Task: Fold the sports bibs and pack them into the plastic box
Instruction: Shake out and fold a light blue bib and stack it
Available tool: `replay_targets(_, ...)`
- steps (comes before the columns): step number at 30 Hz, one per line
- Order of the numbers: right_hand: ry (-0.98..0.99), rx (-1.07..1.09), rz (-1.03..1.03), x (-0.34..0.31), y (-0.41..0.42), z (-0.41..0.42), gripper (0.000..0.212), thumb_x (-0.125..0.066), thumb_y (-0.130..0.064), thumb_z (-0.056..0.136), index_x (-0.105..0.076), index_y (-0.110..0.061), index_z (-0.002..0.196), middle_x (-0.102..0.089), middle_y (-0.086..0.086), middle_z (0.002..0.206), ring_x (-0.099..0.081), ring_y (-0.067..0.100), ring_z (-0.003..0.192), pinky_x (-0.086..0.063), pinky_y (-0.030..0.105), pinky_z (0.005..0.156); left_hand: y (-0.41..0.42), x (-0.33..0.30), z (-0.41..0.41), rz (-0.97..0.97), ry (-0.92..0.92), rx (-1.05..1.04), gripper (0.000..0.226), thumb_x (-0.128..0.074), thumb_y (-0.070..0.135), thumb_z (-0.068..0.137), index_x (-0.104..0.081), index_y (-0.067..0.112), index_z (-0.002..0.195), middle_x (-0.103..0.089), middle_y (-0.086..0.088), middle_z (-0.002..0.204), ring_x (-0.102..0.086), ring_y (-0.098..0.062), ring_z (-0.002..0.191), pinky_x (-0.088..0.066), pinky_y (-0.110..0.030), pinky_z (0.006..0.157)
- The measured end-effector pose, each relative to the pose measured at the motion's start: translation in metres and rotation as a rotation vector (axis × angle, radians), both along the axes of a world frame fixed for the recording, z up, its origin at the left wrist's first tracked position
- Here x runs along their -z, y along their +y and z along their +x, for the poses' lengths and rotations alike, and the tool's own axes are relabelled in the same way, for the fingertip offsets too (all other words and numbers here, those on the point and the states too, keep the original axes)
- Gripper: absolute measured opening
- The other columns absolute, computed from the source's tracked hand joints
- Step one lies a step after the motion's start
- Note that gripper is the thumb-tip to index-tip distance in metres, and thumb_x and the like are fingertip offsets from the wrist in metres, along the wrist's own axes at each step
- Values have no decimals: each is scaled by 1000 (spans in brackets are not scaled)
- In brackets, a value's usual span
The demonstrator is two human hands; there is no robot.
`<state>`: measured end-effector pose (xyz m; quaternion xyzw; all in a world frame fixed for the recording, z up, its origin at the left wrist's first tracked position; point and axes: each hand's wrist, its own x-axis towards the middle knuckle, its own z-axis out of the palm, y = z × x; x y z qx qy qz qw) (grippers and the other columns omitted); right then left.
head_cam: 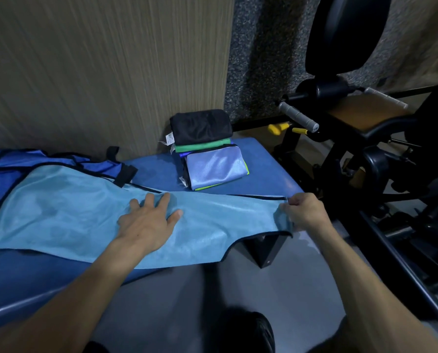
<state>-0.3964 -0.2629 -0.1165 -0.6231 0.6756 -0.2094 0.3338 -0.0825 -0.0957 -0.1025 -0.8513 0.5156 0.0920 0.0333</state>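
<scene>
Light-blue bib lying lengthwise along the bench; left hand spread, pressing its middle; right hand pinching its right end, nearer for folding leftward.

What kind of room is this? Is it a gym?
Probably a gym. A black exercise machine with grey handles stands on the right, over speckled rubber flooring. The hands spread a light blue bib on a blue padded bench, near a stack of folded bibs.

Blue bib half hidden under light bib, cut off at left edge, right fingertips buried in cloth
</scene>
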Motion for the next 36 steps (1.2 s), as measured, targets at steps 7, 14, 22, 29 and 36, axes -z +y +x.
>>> replay_targets(7, 49, -14, -48, 2, 18, 10, 42, -79, -36, 86, -54, -10, 106, -60, 5, 92, -61, 30, 92, -53, 39, 81, 7, -4, 1, -34, -22, 62, 68, -32, 66, 100, -16, 34, 158, -24, -1, 156, -31, -32, 135, -46, -50, 99)
replay_targets(14, -64, 20, -65, 1, 19, 15, 35, -81, -31, 85, -64, -2, 75, -63, 8, 69, -59, 21, 64, -48, 35, 60, 13, 7, 9, -58, -8, 377, 59, -25, 43, 110, -6, 28, 163, 6, 7, 171, 4, -18, 157, -8, -39, 127)
replay_targets(22, -238, 30, -232, -12, -5, 21, 32, -71, -43, 89, -58, -17, 77, -68, 12, 77, -66, 30, 75, -53, 47, 70, 11, 21, 1, -100, 35, 467, 85, 7, 72, 86, 4, 35, 162, 17, 13, 168, 20, -15, 155, 11, -39, 125)
replay_targets(29, -317, 170, -260, -15, -26, 19, 22, -70, -33, 93, -65, -12, 89, -65, 2, 79, -67, 28, 83, -48, 35, 68, -3, 23, -15, -129, 42, 457, 66, -16, 64, 103, 3, 39, 161, 17, 13, 168, 20, -16, 155, 11, -44, 126)
replay_targets(36, -614, 148, -284, -68, -10, 40, 24, -74, -28, 83, -63, -7, 87, -58, 13, 76, -56, 25, 69, -45, 39, 65, 2, 26, -10, -67, 130, 504, 68, -15, 67, 102, 11, 42, 159, 30, 13, 164, 30, -14, 151, 14, -46, 124)
